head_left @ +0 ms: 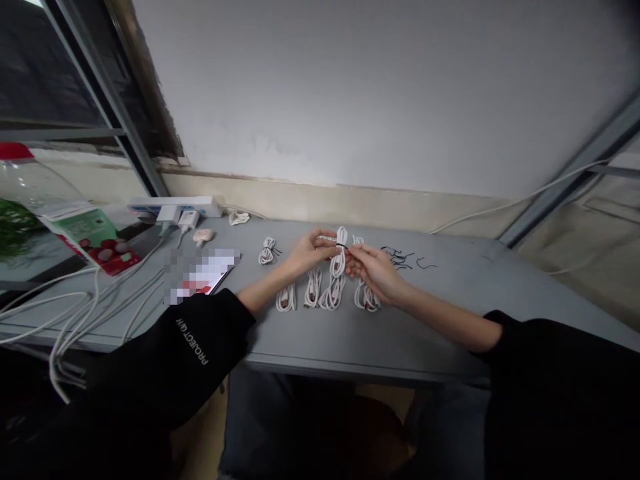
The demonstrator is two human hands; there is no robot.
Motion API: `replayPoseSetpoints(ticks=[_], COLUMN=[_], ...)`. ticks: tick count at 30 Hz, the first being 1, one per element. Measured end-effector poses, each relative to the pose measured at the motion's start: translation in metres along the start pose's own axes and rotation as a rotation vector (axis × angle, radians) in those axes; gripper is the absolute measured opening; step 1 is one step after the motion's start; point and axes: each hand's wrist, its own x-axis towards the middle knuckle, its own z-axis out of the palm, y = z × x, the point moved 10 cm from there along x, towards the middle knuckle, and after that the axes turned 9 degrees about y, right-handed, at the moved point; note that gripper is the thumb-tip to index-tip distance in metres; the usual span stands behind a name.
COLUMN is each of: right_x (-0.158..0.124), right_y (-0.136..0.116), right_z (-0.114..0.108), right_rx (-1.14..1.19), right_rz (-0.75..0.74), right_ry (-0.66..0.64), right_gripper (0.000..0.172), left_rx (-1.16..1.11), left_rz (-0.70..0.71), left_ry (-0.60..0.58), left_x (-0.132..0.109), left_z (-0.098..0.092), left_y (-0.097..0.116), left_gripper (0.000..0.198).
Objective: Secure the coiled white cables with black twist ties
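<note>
Between my two hands a coiled white cable is held upright above the desk, with a black twist tie across its middle. My left hand grips the coil from the left, fingers closed. From the right, my right hand pinches the tie at the coil's side. Below and around the hands lie more coiled white cables, one at the left, another in the middle and one partly under my right hand. A tied cable bundle sits farther left.
Loose black twist ties lie right of my hands. At the left are a power strip with plugged-in chargers, a pale pink case, a booklet, a red-capped bottle, a green-and-red packet and trailing white cords. A wall closes the back.
</note>
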Motion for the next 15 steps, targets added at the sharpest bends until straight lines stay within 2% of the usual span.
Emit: replayPoseSetpoints(ticks=[10, 15], right_x=[0.004, 0.004], right_y=[-0.015, -0.013], right_z=[-0.010, -0.016], right_rx=[-0.186, -0.189], right_rz=[-0.189, -0.184], right_ry=[0.098, 0.141], right_gripper=[0.016, 0.017], left_rx=[0.053, 0.124], left_rz=[0.021, 0.070], left_ry=[0.091, 0.211], left_x=[0.004, 0.018], left_z=[-0.013, -0.040], left_y=[0.010, 0.010], left_gripper=[0.027, 0.024])
